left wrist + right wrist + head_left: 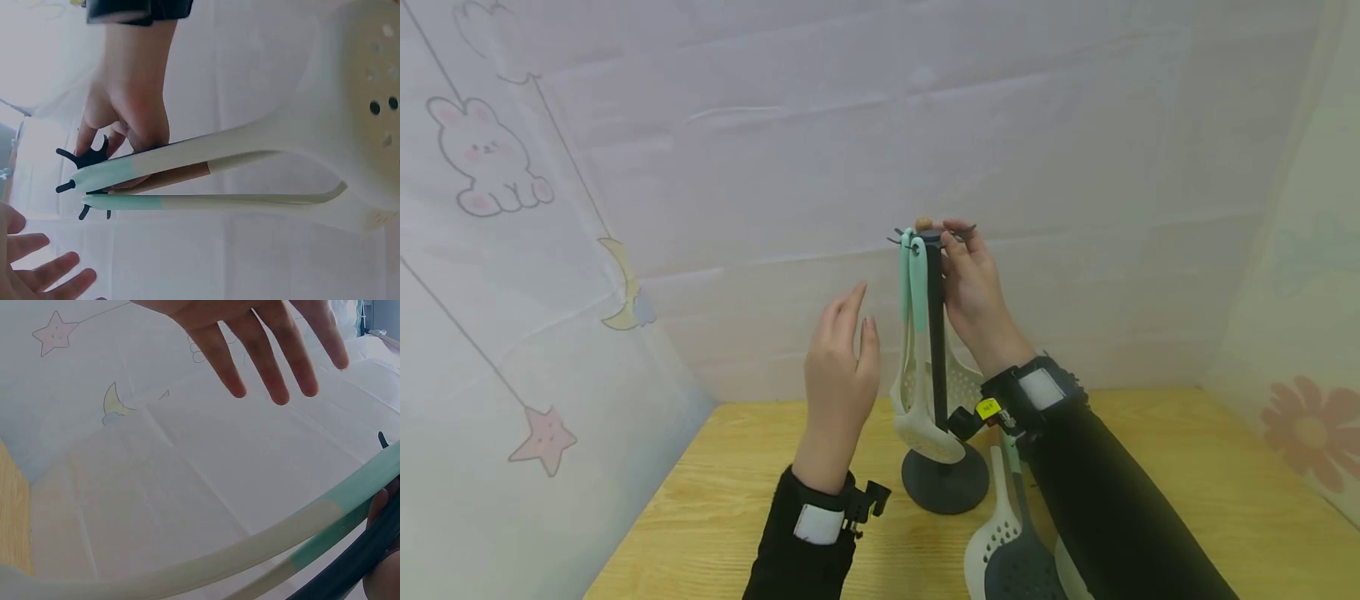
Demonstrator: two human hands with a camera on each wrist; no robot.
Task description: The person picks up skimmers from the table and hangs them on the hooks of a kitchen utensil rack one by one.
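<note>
While the rack (937,367) stands on the desk (730,467), the right hand (973,287) pinches its top hooks at 12 o'clock; the left hand (841,375) hovers at 9, fingers spread, holding nothing.

Left wrist: spoons (250,169) hang from the hooks, right fingers (134,125) curled there.

Right wrist: left fingers (269,350) splayed above a spoon handle (350,500).

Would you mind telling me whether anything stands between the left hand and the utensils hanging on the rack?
Nothing visible does. The left hand, fingers straight and holding nothing, is raised just left of the hanging utensils, with only open air between. The right hand is at the rack top, on the far side.
</note>
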